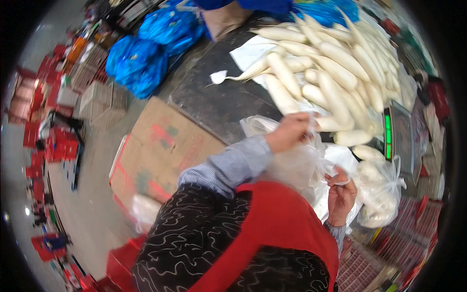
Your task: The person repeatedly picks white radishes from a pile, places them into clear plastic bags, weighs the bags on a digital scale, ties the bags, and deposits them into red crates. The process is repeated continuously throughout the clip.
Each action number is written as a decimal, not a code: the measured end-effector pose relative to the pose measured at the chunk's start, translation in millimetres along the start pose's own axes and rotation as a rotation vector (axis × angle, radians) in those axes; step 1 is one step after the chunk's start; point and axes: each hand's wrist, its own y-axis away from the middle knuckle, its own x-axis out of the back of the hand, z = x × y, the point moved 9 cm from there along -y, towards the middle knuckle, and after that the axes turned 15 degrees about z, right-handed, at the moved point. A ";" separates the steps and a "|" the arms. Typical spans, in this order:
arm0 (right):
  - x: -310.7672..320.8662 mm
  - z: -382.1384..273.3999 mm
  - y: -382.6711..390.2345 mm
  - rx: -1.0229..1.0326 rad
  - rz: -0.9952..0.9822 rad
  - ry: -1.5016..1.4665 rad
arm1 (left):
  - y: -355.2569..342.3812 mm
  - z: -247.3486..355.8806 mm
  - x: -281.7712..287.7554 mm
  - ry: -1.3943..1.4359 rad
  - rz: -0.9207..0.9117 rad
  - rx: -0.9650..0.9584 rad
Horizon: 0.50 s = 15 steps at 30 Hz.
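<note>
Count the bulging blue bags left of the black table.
2: the lower blue bag, nearer the pale crate, and the upper blue bag, at its upper right. Others may be hidden.

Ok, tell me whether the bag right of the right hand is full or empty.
Filled, not empty: pale radishes show through the clear bag.

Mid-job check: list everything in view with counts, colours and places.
white radishes: many, white, heaped on the table's right
table: one, black, upper centre
thin bag: at least one, clear, centre
tied bag: one, clear with pale contents, below the heap
scale: one, grey with green lights, right
blue bags: at least two, blue, upper left
cardboard: at least one, brown, left of the table
red crates: several, red, far left
apron: one, red, lower centre
left grip: one, bare, holding the thin bag
right grip: one, bare, holding the thin bag
</note>
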 end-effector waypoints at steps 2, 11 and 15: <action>2.7 21.2 -16.4 -0.143 0.157 0.280 | 28.8 -1.0 -29.2 -0.369 -0.143 -0.331; -29.8 35.4 14.4 -0.024 -0.243 0.763 | 13.2 78.4 54.9 -1.136 0.359 -0.345; -17.0 11.4 9.4 0.104 0.029 0.842 | 24.6 27.9 9.2 -0.762 -0.193 -0.726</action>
